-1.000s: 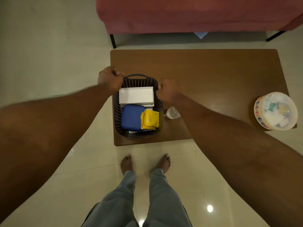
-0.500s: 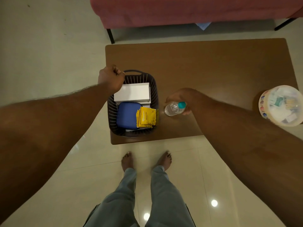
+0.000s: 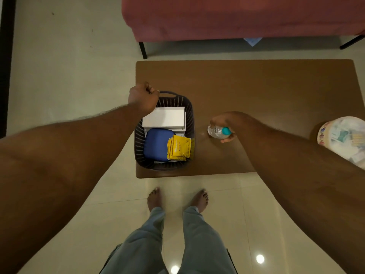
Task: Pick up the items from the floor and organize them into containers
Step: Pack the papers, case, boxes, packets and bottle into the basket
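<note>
The task is judged nearly done. The basket point(image 3: 190, 123), gripped at its far corner by the left hand point(image 3: 143, 98), is already packed with a white box point(image 3: 164, 117), a blue case point(image 3: 157, 144) and yellow tea packets point(image 3: 178, 148), just below that hand. A small bottle point(image 3: 217, 132), clasped by the right hand point(image 3: 227, 122) over the tabletop point(image 3: 256, 89) beside the basket, is not yet stowed. A filled round tub point(image 3: 343, 139) stands well right of the right hand. A blue scrap point(image 3: 252, 41) is left on the floor point(image 3: 79, 76), far beyond both hands.

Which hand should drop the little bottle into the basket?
Right. The right hand grips the bottle just beside the basket, while the left hand is busy holding the basket's rim.
</note>
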`<state>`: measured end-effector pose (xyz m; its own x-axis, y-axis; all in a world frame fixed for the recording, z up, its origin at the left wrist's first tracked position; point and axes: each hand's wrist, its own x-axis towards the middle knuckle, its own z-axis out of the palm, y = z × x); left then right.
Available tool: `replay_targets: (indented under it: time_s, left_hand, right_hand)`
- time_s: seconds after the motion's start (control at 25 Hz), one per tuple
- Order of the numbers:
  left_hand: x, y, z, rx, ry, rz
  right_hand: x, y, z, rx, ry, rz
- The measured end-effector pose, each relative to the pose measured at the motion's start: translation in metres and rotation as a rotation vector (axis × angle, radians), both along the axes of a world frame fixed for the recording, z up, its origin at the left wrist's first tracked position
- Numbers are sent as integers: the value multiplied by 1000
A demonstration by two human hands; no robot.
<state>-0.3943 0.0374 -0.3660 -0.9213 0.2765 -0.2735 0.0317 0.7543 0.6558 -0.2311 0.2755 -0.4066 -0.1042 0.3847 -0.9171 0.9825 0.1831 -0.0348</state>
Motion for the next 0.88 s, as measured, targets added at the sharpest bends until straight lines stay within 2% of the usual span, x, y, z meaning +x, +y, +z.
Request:
replay_targets:
  time_s: [0.12, 0.24, 0.28, 0.36, 0.48, 0.64, 0.88]
  left_hand:
    - [-1, -8, 12, 38, -13, 18]
    - [4, -20, 24, 57, -30, 0]
    - [8, -25, 27, 63, -34, 0]
    - [14, -36, 29, 58, -60, 15]
    - [23, -49, 25, -64, -130, 19]
    - [35, -67, 10, -267, -225, 21]
    - [48, -89, -13, -331, -386, 22]
  right_hand:
    - [5, -3, 21, 121, 151, -174]
    - [10, -20, 40, 196, 391, -415]
    - [13, -28, 45, 257, 474, -408]
    - [25, -49, 62, 393, 644, -263]
    - [46, -87, 70, 428, 883, -85]
    - [50, -130, 52, 416, 955, 135]
    - [36, -176, 9, 649, 841, 53]
